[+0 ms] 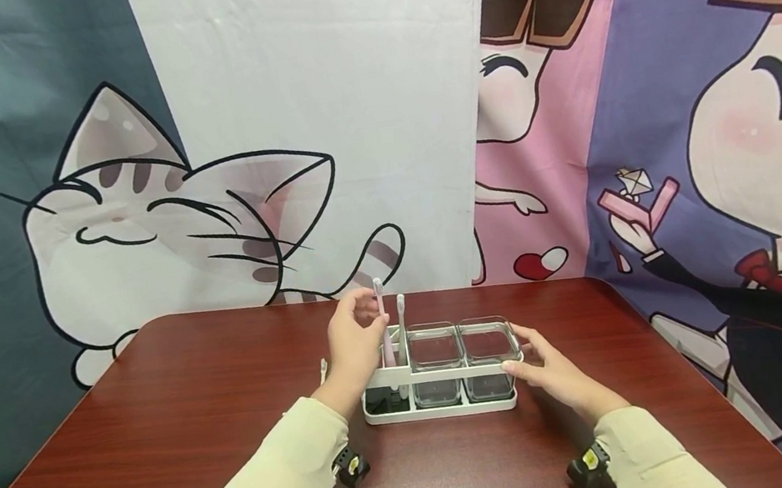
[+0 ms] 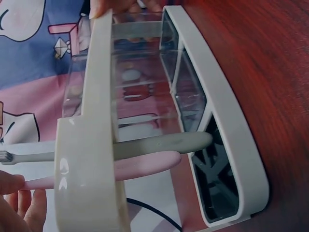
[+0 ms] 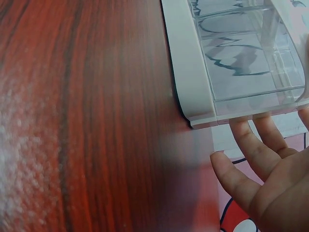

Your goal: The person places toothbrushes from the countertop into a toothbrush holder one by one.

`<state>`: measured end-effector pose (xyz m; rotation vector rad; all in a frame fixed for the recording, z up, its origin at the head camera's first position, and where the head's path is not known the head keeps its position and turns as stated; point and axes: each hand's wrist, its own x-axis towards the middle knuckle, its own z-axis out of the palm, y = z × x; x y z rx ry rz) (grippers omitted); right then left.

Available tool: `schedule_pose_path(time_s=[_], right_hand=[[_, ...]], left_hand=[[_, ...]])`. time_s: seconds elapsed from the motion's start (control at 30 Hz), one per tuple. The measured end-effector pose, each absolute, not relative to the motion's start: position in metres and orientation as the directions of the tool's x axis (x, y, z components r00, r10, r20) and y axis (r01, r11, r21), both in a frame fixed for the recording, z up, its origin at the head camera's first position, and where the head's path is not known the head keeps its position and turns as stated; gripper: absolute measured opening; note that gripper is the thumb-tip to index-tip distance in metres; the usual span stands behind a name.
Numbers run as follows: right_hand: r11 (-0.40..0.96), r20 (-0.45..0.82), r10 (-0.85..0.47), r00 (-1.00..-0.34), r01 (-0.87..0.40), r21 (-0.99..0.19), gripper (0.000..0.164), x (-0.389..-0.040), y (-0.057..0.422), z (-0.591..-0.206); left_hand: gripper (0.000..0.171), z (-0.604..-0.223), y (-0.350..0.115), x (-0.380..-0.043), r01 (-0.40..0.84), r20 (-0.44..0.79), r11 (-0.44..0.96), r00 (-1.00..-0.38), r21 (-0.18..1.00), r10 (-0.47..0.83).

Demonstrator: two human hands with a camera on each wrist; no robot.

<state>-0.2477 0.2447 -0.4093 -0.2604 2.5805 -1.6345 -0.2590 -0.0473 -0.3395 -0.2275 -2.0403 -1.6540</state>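
A white toothbrush holder (image 1: pixel 439 414) stands on the table, with two clear cups (image 1: pixel 433 347) in its middle and right places. My left hand (image 1: pixel 351 344) pinches the upper part of a pink toothbrush (image 2: pixel 147 165) between thumb and fingers. That brush passes through the holder's upper rail, its handle end hanging above the dark base tray (image 2: pixel 217 179). Beside it a grey-green toothbrush (image 2: pixel 164 144) stands through the same rail. At the holder's right end my right hand (image 1: pixel 554 367) grips, thumb on the front rail and fingers along the side.
Left of the left wrist a small pale bristled tip (image 1: pixel 323 368) shows; the rest of it is hidden. The reddish-brown wooden table (image 1: pixel 200 441) spreads around the holder. Behind its far edge hangs a cartoon-printed cloth (image 1: pixel 335 75).
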Motion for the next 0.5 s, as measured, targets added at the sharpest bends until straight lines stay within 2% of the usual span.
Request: schedule_pose_path(time_s=[0.5], right_hand=[[0.424, 0.011, -0.17, -0.985, -0.084, -0.902, 0.07, -0.2494, 0.2445, -0.4098]], left_hand=[[0.029, -0.3498, -0.0461, -0.2597, 0.421, 0.467, 0.24, -0.866, 0.875, -0.181]])
